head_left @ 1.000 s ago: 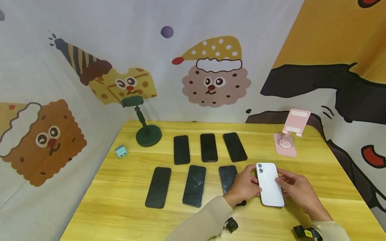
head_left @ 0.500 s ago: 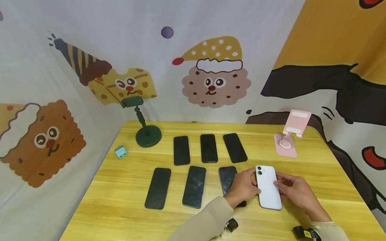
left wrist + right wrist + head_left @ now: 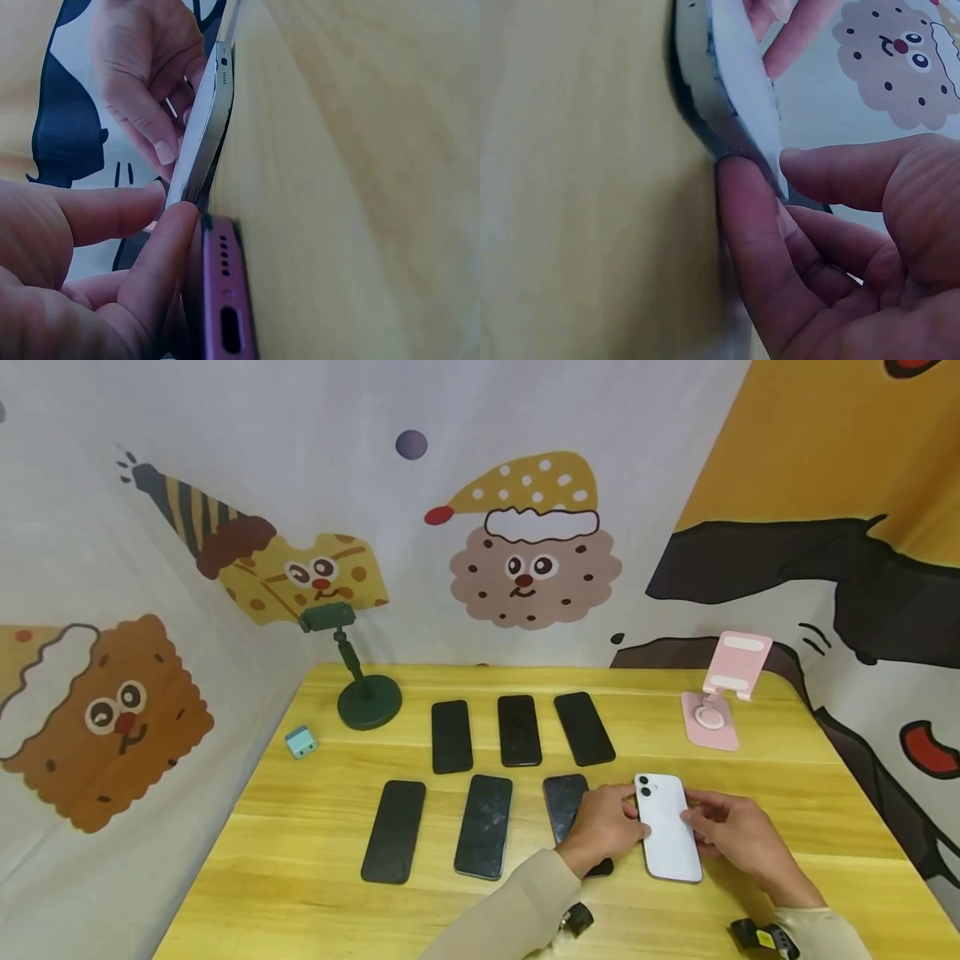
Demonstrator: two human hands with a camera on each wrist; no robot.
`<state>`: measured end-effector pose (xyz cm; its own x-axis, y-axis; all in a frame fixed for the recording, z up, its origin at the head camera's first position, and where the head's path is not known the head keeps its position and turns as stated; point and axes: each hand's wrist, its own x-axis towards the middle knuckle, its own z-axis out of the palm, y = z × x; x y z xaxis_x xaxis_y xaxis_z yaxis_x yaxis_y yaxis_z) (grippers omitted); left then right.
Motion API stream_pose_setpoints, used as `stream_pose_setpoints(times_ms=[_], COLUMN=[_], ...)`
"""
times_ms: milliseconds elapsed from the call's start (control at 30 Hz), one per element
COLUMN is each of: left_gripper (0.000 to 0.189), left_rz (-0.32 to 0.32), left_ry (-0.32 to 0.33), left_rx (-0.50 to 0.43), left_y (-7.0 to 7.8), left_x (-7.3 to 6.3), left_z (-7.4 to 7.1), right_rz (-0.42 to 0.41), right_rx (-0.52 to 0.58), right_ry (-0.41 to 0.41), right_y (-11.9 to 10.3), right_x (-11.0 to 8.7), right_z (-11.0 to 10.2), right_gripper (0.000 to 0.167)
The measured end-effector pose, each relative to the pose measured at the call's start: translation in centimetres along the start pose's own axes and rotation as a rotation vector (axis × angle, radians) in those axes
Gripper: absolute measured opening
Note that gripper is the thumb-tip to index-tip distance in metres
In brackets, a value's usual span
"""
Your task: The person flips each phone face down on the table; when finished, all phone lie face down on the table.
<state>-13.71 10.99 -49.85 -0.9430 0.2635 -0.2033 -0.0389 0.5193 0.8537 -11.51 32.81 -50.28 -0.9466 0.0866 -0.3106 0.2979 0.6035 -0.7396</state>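
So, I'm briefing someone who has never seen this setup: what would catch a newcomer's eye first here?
Probably the white phone, held at its sides by the left hand and right hand over the right part of the table. It stands out against the six dark phones lying in two rows to its left. Next might be the cartoon biscuit in a spotted hat, on the cloth behind the table.

Beyond your right hand [image 3: 742, 837] stands a pink holder [image 3: 738, 665]; left of your left hand [image 3: 603, 822], a green stand [image 3: 369, 703] and blue block [image 3: 302, 742].
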Motion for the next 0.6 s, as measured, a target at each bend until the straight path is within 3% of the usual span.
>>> stream_pose_setpoints(times_ms=[367, 600], left_gripper=[0.048, 0.033], left_rz=[0.036, 0.009], left_ry=[-0.014, -0.049], left_rx=[-0.015, -0.140], left_y=[-0.3, -0.6], left_x=[-0.1, -0.5], left_z=[-0.5, -2.8], right_rz=[-0.065, -0.233], right_rx=[-0.011, -0.208], right_ry=[0.024, 0.200], right_y=[-0.2, -1.4], right_x=[-0.6, -1.4], right_z=[-0.2, 0.4], right_gripper=[0.049, 0.035])
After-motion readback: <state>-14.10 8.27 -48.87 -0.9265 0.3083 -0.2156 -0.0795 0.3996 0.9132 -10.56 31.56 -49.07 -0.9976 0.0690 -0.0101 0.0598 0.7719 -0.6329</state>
